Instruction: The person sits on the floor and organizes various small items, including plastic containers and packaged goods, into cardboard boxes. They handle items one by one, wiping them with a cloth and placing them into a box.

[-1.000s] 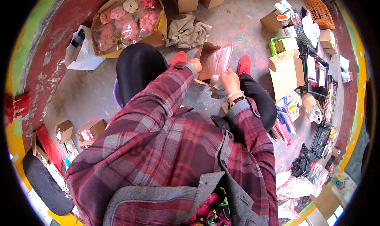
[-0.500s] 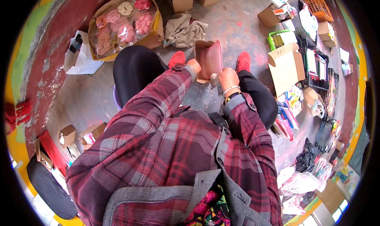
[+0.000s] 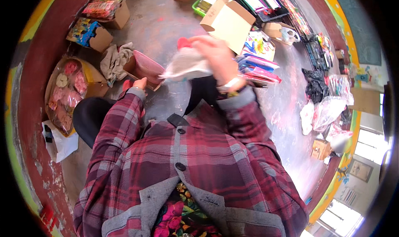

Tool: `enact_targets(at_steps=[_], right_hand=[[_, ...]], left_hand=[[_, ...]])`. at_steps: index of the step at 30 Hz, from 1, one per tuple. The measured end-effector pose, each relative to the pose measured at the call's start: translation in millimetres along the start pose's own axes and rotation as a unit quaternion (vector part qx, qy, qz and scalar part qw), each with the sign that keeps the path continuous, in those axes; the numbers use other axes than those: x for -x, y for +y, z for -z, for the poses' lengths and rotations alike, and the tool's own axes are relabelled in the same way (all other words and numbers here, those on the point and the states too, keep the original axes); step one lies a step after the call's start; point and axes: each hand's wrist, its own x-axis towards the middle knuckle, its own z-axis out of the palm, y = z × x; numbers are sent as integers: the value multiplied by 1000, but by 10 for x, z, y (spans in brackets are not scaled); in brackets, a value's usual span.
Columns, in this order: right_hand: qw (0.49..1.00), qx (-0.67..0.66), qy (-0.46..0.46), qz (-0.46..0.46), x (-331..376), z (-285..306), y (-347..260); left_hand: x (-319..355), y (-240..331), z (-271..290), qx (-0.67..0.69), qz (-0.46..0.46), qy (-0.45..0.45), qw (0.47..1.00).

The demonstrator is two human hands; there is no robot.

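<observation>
My right hand (image 3: pixel 216 58) is raised in front of me, smeared by motion, with its fingers closed on a pale grey cloth (image 3: pixel 187 65). The cloth hangs from the hand, and its exact kind is unclear. To the left, my left hand (image 3: pixel 140 83) grips the near edge of a small cardboard box (image 3: pixel 130 67) standing on the floor. Something pink and flat (image 3: pixel 149 66) lines or fills that box. A crumpled beige cloth (image 3: pixel 114 62) lies just beyond it. One red shoe shows partly behind the raised hand.
A carton of pink items in clear wrap (image 3: pixel 97 81) stands at the left. Farther off are cartons of colourful packets (image 3: pixel 118 16). An opened cardboard box (image 3: pixel 230 23), a green basket (image 3: pixel 198 8), flat colourful packets (image 3: pixel 257 68) and plastic bags (image 3: pixel 328 108) lie to the right.
My view has swung to the right. My right hand has lifted away from the small box with the pale cloth, while my left hand stays at the box's edge.
</observation>
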Motion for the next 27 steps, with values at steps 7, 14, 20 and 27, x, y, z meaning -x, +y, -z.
enact_targets(at_steps=[7,14,20,27], right_hand=[[958,208,142,-139,1039,2085,457],[783,579,1,-228,1626,2367,1661],[778,577,-20,-248,1653,2115,2304],[789,576,54,-206,1614,1977,2373]], left_hand=[[-42,167,153,-172,-99,265,944],[-173,347,668,-86,-283,302,906],[1286,790,163,210,-327,125,913],[1757,855,-64,198,-322,65,923]])
